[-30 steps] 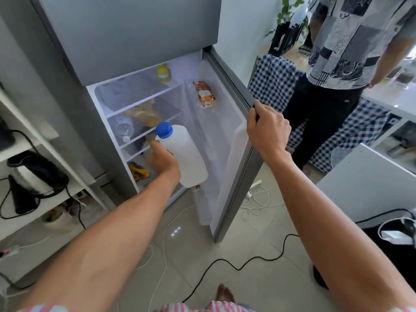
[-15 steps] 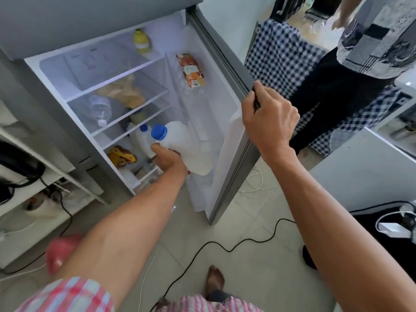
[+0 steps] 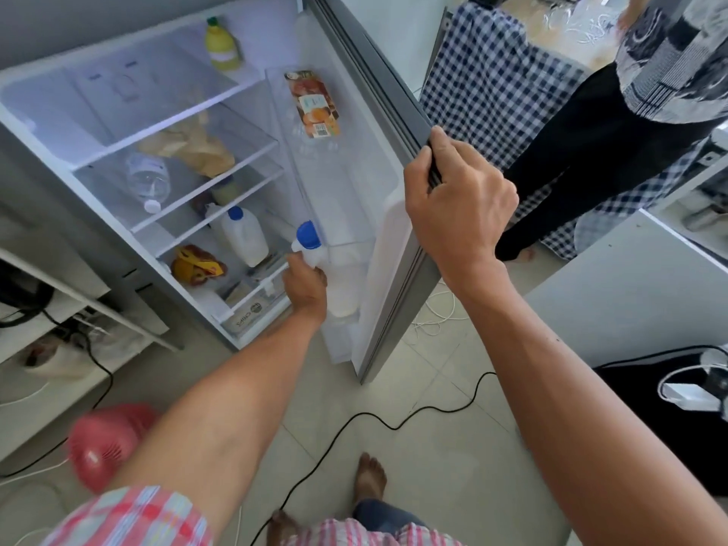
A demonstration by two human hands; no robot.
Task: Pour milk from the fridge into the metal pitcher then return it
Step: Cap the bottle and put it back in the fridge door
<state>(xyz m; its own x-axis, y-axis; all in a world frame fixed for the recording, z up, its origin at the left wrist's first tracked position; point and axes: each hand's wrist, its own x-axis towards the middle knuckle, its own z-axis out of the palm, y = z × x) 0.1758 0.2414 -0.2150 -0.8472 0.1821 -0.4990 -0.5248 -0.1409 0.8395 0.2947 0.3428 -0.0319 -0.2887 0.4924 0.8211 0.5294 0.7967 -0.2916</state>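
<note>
Blue-capped milk jug (image 3: 338,277) gripped by left hand (image 3: 305,287); right hand (image 3: 457,202) grips fridge door (image 3: 398,238).

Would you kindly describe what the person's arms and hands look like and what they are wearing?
Both forearms are bare, as are the left hand and the right hand: no gloves, watch or rings show. A short sleeve checked in pink, white and pale blue covers the left upper arm. The right sleeve is out of view.

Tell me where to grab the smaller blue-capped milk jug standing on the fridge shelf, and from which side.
Probably take the smaller jug around its upper body below the blue cap, coming from the open front of the fridge. It stands upright with its front unblocked; the shelf above leaves little room to reach down from overhead.
</note>
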